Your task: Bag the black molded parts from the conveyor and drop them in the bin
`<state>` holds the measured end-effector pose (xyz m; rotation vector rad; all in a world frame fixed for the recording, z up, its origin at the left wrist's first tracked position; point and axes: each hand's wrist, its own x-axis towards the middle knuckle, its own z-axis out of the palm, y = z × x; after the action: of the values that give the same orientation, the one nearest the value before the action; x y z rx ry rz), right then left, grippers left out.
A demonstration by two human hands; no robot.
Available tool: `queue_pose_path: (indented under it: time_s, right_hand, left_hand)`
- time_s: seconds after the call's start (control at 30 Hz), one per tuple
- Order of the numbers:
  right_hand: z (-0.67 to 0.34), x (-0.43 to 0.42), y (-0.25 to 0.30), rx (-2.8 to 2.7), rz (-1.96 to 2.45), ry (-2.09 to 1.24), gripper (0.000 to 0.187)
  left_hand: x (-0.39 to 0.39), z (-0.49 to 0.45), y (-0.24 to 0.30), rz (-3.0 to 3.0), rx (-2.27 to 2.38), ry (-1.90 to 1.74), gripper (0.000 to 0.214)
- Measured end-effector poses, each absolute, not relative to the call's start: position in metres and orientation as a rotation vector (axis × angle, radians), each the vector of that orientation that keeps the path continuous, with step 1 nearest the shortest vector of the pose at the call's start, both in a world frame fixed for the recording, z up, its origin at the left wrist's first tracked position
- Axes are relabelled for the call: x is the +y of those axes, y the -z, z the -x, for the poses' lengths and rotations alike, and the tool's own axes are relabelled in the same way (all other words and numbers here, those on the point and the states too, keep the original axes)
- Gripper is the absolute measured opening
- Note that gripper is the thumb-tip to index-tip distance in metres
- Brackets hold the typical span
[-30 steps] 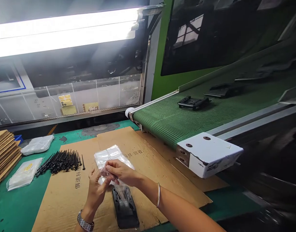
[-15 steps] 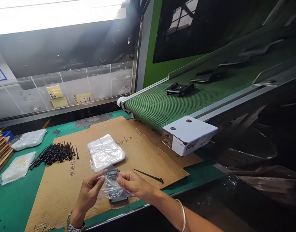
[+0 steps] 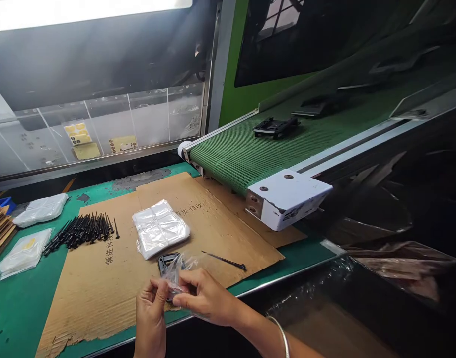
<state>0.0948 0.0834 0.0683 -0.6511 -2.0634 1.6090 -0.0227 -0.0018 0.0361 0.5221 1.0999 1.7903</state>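
One clear plastic bag (image 3: 177, 275) is pinched between the fingers of the left hand (image 3: 150, 318) and right hand (image 3: 207, 297), held close together above a black plastic bracket (image 3: 166, 262) on a cardboard sheet (image 3: 90, 293). A stack of clear bags (image 3: 160, 228) lies just beyond; a black pin (image 3: 224, 260) lies to the right.

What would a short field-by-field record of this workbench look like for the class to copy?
Left hand: pinches a clear plastic bag
Right hand: pinches the same bag, which lies over a black plastic part
On the cardboard sheet: a stack of clear bags, a loose black pin
Left of the stack: a heap of black pins
Behind: a green conveyor belt carrying a black part
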Motion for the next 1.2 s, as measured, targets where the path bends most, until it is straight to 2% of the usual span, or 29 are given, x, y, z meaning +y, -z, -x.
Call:
queue_pose_path:
  time_s: [0.13, 0.23, 0.37, 0.43, 0.5, 0.6, 0.7, 0.83, 0.93, 1.03, 1.2]
  right_hand:
    - [-0.092, 0.096, -0.054, -1.607, 0.757, -1.758, 0.04]
    - [-0.086, 0.096, -0.048, -1.494, 0.784, -1.731, 0.039]
    - [-0.077, 0.086, -0.049, -1.483, 0.754, -1.729, 0.036]
    - [-0.074, 0.078, -0.052, -1.721, 0.656, -1.599, 0.032]
    - [-0.072, 0.071, -0.055, -2.068, 0.459, -1.323, 0.032]
    - [-0.071, 0.067, -0.055, -2.354, 0.192, -0.887, 0.034]
    - [-0.077, 0.073, -0.047, -2.292, 0.324, -0.683, 0.028]
    - [-0.095, 0.086, -0.025, -2.059, 0.902, -0.739, 0.026]
    - [-0.104, 0.086, -0.009, -2.166, 1.168, -0.842, 0.023]
    - [-0.105, 0.081, 0.002, -2.135, 1.169, -1.049, 0.016]
    - [-0.11, 0.083, 0.004, -1.953, 1.123, -1.348, 0.022]
  left_hand:
    - [0.001, 0.033, -0.028, -0.059, 0.886, -1.873, 0.015]
    - [0.0, 0.032, -0.027, -0.113, 0.922, -1.88, 0.02]
    - [-0.002, 0.026, -0.02, -0.545, 1.541, -1.982, 0.028]
    - [-0.004, 0.029, -0.012, -0.819, 1.963, -1.942, 0.034]
    - [-0.007, 0.036, -0.002, -1.261, 2.212, -1.865, 0.039]
    - [-0.014, 0.048, 0.008, -1.854, 2.136, -1.715, 0.03]
    - [-0.02, 0.064, 0.009, -1.723, 2.198, -1.668, 0.023]
    - [-0.025, 0.083, -0.001, -1.282, 2.613, -1.579, 0.017]
    - [-0.026, 0.087, -0.006, -1.254, 2.666, -1.468, 0.017]
    - [-0.026, 0.082, -0.007, -1.159, 2.6, -1.42, 0.019]
    - [-0.026, 0.077, -0.008, -0.94, 2.683, -1.395, 0.029]
